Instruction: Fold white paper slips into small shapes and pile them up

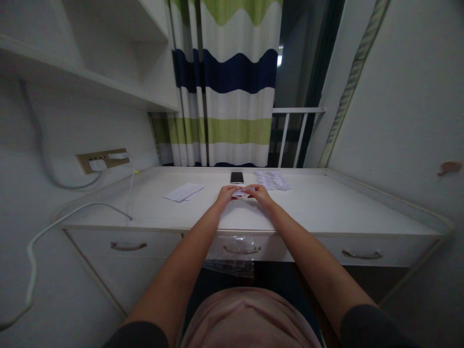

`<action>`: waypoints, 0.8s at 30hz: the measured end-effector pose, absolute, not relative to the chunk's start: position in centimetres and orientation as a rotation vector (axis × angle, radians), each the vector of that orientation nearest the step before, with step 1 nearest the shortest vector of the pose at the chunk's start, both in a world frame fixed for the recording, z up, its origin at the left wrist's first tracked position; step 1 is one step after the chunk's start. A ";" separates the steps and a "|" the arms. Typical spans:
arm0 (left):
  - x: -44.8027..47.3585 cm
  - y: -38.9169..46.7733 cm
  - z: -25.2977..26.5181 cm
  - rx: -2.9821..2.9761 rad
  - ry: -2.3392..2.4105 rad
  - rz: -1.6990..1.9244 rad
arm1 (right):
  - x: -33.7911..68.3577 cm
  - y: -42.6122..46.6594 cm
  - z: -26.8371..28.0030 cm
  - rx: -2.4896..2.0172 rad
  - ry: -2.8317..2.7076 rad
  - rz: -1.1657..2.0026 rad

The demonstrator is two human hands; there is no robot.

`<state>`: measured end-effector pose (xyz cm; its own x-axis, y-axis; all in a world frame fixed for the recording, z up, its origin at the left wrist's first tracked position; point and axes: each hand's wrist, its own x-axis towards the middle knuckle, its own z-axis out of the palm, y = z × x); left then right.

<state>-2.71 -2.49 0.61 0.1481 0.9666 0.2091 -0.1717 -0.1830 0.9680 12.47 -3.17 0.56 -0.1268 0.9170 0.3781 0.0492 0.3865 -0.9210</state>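
Both my hands meet over the middle of the white desk, just in front of a dark phone (237, 178). Between them is a small piece of white paper (239, 192), partly covered by my fingers. My left hand (228, 194) pinches its left side. On the other side my right hand (257, 192) grips it, thumb and fingers closed. Flat white sheets of paper (183, 192) lie to the left of my hands. Behind my right hand rest several folded or crumpled white paper pieces (272, 180).
The desk (326, 208) has drawers with metal handles along its front, and clear plastic (235, 246) hangs at the middle drawer. A white cable (83, 207) crosses the left end below a wall socket (102, 159). A striped curtain (239, 106) hangs behind; shelves overhang upper left.
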 end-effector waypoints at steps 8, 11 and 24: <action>-2.7 -3.1 0.9 1.343 0.813 1.253 | 12.6 -3.0 0.4 -0.914 -1.500 0.930; -2.7 -3.2 0.9 1.341 0.813 1.226 | 12.7 -2.9 0.5 -0.919 -1.466 0.946; -2.7 -2.7 0.6 1.355 0.786 1.213 | 12.5 -3.7 1.0 -0.932 -1.327 1.090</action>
<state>-2.71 -2.67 0.61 0.2552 0.9411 0.2219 -0.1818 -0.1787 0.9670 12.55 -3.68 0.96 -0.0612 0.9624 0.2647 -0.0725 0.2602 -0.9628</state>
